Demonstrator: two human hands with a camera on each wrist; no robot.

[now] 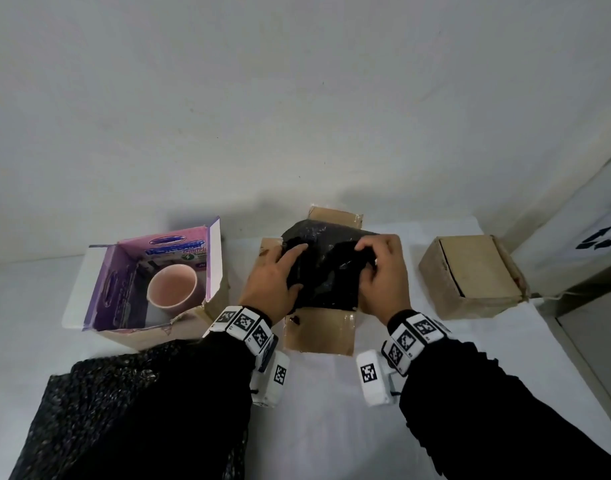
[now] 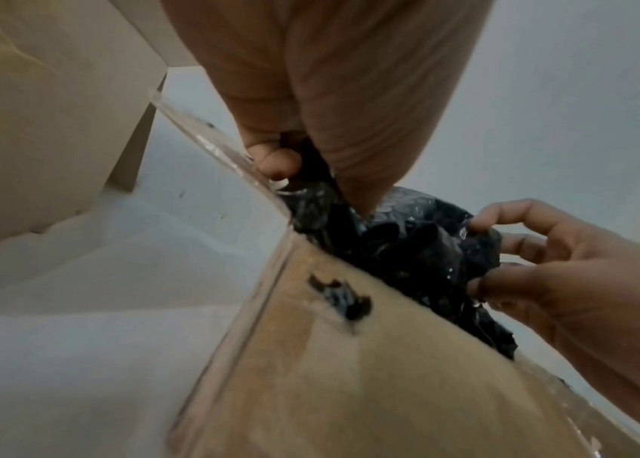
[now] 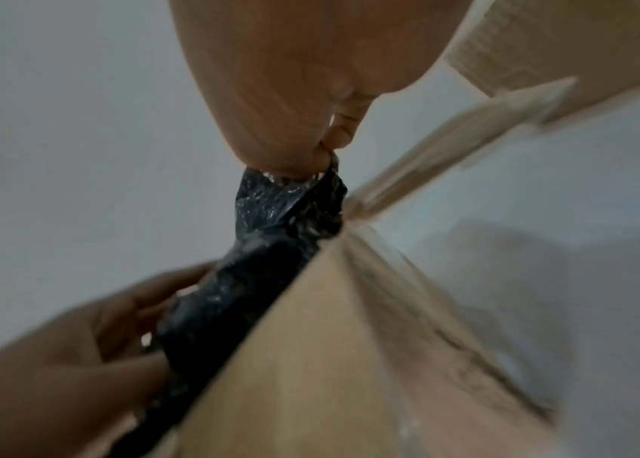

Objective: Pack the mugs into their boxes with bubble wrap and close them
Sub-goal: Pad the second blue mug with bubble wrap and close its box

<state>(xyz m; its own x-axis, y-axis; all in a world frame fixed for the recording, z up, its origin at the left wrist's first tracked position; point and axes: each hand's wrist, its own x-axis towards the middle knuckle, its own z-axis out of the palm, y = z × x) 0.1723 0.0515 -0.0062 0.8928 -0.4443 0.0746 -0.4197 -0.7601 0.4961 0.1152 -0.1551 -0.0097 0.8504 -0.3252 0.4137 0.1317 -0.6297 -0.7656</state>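
A: Status on the middle cardboard box [image 1: 319, 332]?

B: Flaps splayed out flat. The black bubble wrap bundle [image 1: 326, 271] sits in the mouth and bulges above the rim. No mug visible inside it, so I can't confirm one's wrapped.

A: Hands?

B: Both on the bundle. Left hand [image 1: 271, 282] lies on the box's left side, fingers mostly straight and pressing down on the wrap; the left wrist view shows a fingertip tucked at the flap edge. Right hand [image 1: 383, 271] is on the far-right side of the box, fingers curled and pinching a fold of wrap; the right wrist view shows thumb and finger clamped on it.

A: Rest of the job?

B: Left of that box, the purple printed box [image 1: 151, 275] is open with a pink mug [image 1: 172, 285] bare inside. A loose sheet of black bubble wrap [image 1: 124, 410] lies nearer the person than that. To the right of the middle box, a brown box [image 1: 470, 275] with its lid down.

A: How to finish this step well?

B: My read: tuck the pinched fold inward, press evenly from both sides until the wrap sits below the rim. Don't force it, or the flaps will spring open. Then close the short flaps first.
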